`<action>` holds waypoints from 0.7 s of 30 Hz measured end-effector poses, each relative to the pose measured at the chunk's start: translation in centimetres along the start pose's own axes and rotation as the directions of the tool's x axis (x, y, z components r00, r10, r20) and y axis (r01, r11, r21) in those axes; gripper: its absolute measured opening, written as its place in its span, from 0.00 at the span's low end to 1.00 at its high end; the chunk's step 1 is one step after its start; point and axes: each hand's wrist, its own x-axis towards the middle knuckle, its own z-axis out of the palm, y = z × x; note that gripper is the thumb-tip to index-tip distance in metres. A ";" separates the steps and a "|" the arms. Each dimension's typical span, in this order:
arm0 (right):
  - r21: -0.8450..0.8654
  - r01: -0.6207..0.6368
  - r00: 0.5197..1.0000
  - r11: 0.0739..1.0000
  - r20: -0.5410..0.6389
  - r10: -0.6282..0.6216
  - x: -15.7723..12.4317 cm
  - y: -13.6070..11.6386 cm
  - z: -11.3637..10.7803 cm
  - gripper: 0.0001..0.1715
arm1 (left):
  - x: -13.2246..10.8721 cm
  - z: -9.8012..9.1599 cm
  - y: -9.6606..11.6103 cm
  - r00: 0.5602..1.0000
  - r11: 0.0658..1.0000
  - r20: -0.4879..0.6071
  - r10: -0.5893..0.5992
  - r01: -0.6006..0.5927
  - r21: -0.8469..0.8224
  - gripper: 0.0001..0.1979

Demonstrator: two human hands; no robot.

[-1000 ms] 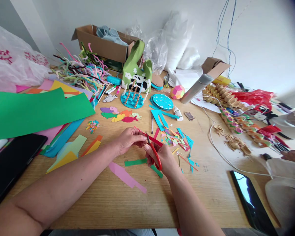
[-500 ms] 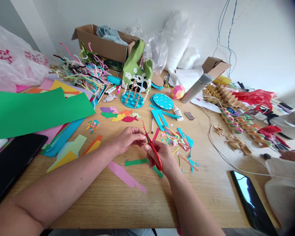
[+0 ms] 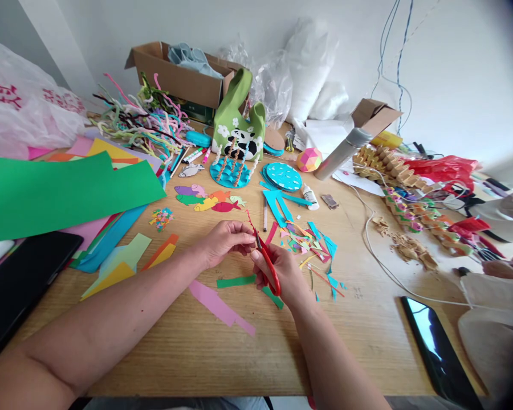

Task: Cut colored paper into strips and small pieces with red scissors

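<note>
My right hand (image 3: 281,272) is closed round the handles of red scissors (image 3: 271,267), their blades pointing up and left. In a pinch, my left hand (image 3: 229,242) holds a thin red paper strip (image 3: 250,220) with a jagged edge, right at the blade tips. Both hands are close together above the table. Beyond them lie several colourful paper fish (image 3: 207,200) and a small heap of tiny paper bits (image 3: 161,219). Green paper strips (image 3: 235,281) and a pink paper piece (image 3: 218,303) rest just below my hands.
Paper scraps (image 3: 303,239) spread right of the scissors. Large green paper (image 3: 60,196) covers the left side. A phone (image 3: 440,347) lies at front right, beside a white cable (image 3: 380,262). A panda bag (image 3: 239,131), a grey bottle (image 3: 344,154) and a cardboard box (image 3: 179,74) stand behind.
The scissors and my right hand have shifted very slightly to the left. My left hand keeps its pinch on the red paper strip. Little else differs.
</note>
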 end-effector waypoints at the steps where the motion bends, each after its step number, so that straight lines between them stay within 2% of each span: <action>1: 0.007 0.005 1.000 1.000 0.002 -0.005 0.0 0.0 0.0 0.28 | 0.0 0.0 0.0 1.000 1.000 0.000 -0.001 0.001 -0.002 0.07; 10: -0.019 -0.012 1.000 1.000 -0.028 0.011 -0.1 -0.4 0.0 0.30 | 0.1 -0.1 -0.1 1.000 1.000 0.021 0.002 -0.002 0.006 0.06; 21: 0.008 0.001 1.000 1.000 -0.029 0.000 -0.2 -0.2 0.1 0.29 | 0.0 -0.1 0.1 1.000 0.999 -0.021 -0.024 0.023 -0.033 0.08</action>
